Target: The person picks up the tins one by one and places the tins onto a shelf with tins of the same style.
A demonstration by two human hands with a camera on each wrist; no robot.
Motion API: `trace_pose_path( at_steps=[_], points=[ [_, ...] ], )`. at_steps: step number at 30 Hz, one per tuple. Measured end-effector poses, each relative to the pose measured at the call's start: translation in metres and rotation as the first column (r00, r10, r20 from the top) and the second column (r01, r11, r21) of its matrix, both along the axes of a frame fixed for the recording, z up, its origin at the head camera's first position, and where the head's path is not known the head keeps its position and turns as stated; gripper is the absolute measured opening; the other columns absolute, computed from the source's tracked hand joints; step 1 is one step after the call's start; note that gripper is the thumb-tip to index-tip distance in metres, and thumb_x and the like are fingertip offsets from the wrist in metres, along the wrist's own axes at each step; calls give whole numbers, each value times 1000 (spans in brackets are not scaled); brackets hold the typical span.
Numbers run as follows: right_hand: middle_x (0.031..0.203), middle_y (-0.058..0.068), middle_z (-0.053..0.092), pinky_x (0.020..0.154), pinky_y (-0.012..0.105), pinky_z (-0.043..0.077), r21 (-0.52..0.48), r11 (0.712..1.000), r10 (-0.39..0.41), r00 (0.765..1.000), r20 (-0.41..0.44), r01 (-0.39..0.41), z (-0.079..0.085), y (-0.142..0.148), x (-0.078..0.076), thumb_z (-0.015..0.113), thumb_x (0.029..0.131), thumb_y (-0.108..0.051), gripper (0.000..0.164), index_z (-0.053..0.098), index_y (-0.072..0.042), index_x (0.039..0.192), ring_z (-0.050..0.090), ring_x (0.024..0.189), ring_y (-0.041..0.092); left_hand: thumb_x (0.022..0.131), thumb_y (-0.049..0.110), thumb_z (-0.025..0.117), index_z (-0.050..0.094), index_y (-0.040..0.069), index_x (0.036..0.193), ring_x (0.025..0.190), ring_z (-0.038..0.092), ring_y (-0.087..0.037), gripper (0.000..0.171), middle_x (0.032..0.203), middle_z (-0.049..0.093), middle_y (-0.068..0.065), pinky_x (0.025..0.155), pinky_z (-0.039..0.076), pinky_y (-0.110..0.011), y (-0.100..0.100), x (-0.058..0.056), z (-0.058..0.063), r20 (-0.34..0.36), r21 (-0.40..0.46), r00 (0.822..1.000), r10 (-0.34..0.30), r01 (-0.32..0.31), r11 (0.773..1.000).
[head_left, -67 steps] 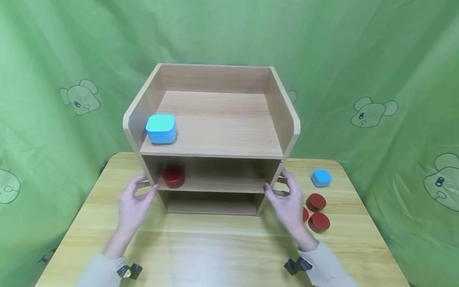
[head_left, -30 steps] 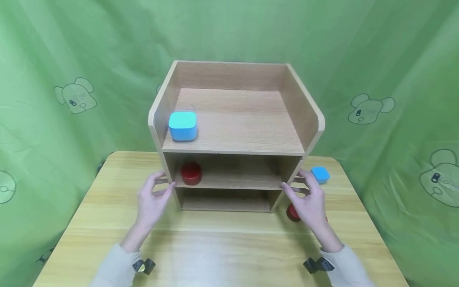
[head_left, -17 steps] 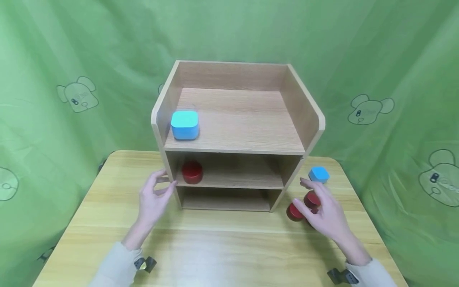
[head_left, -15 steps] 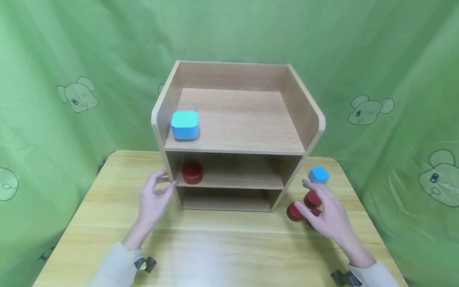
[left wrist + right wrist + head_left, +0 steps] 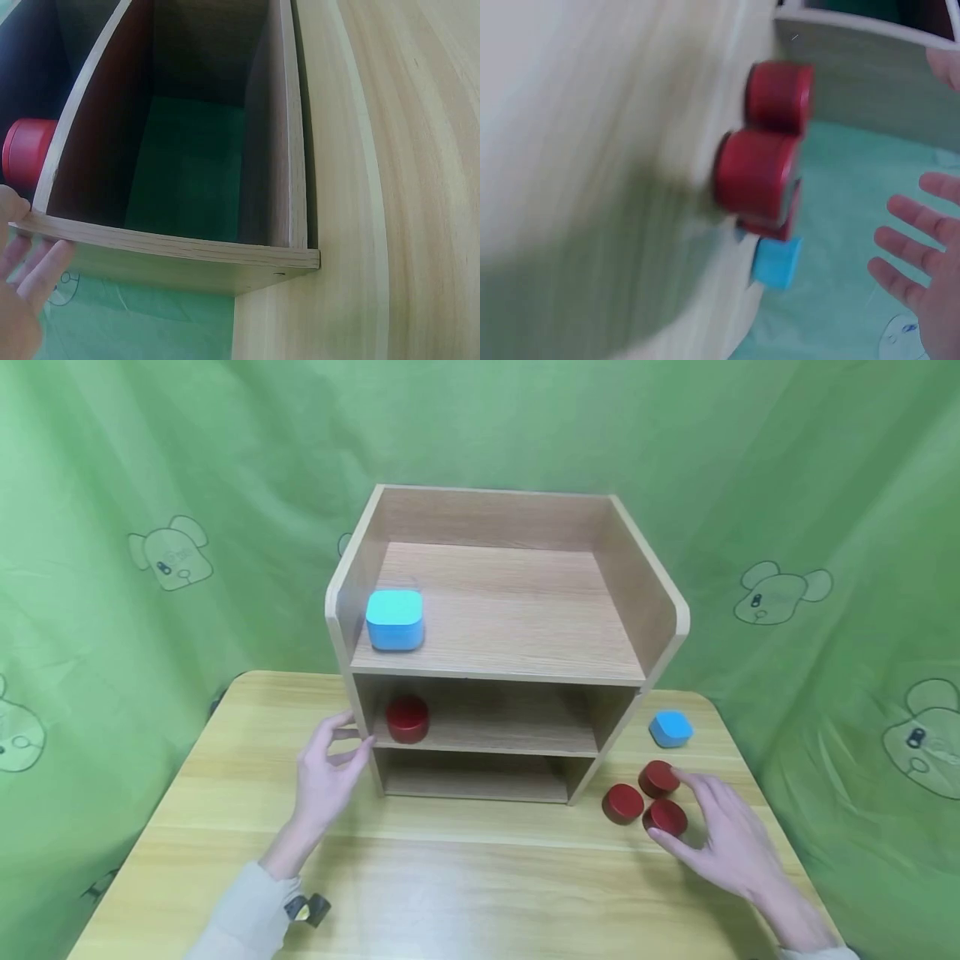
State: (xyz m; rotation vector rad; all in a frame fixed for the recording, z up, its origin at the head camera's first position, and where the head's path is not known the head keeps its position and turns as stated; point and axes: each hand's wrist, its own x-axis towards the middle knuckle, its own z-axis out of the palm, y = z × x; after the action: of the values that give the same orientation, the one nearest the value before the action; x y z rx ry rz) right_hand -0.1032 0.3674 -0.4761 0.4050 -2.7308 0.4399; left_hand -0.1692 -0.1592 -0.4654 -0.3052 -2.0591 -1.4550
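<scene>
A small wooden shelf unit [image 5: 517, 610] stands on the table, its open front facing me. My left hand [image 5: 326, 777] holds the front edge of its left side panel; in the left wrist view the thumb lies at the edge and the fingers [image 5: 45, 274] on the panel's outer face. My right hand [image 5: 731, 843] is spread beside three round red tins, apart from the shelf. The nearest red tin [image 5: 665, 817] lies between its thumb and forefinger. Farther left is another red tin [image 5: 622, 803]; behind sits the third red tin [image 5: 660, 779]. The right wrist view shows straight fingers [image 5: 911, 247].
On the top board, at the left, sits a blue rounded box [image 5: 395, 621]. A red tin [image 5: 407, 720] stands at the left of the middle level. Another blue box [image 5: 671, 728] lies at the table's back right. A green curtain [image 5: 817, 468] hangs behind the table [image 5: 465, 885].
Between both hands the shelf unit has shifted right, carrying its blue box and red tin along. My right hand has since let go and moved right and nearer, over beside the red tins.
</scene>
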Motion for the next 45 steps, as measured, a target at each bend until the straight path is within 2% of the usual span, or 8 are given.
trace_pose_path(
  at_steps=[11,18,26,34,45],
  points=[
    [124,22,67,91,64,55,155,987,35,999,11,-37,-37,36,-7,91,71,-58,98,56,2,140,65,109,45,84,-16,77,62,-11,125,101,61,12,44,121,70,-29,78,64,-11,1,-1,0,5,-8,1000,-5,5,1000],
    [123,23,69,88,64,55,200,980,9,999,50,-19,-55,52,-12,87,74,-61,94,59,2,138,66,109,46,84,-16,76,61,-10,124,102,61,10,43,121,70,-28,78,65,-13,3,-1,1,-11,-21,1000,-4,4,1000],
    [121,24,70,84,65,57,191,982,-4,996,85,-12,-63,60,-14,85,78,-59,86,61,4,132,67,106,46,83,-18,76,61,-11,124,101,61,11,44,120,70,-29,78,65,-13,3,0,2,-11,-12,1000,-10,10,1000],
    [122,22,70,91,65,58,171,985,-2,994,112,-17,-69,63,-19,82,85,-54,76,61,1,132,66,110,44,83,-17,76,62,-10,125,102,62,10,44,121,71,-27,78,67,-17,1,0,2,-13,-13,1000,-9,9,1000],
    [114,16,73,88,62,60,158,987,8,996,93,-23,-73,58,-21,83,84,-51,68,64,-3,128,68,105,38,83,-17,76,62,-10,124,101,62,10,44,120,71,-27,76,69,-22,1,-1,0,-13,-21,1000,2,-2,1000]
  ],
)
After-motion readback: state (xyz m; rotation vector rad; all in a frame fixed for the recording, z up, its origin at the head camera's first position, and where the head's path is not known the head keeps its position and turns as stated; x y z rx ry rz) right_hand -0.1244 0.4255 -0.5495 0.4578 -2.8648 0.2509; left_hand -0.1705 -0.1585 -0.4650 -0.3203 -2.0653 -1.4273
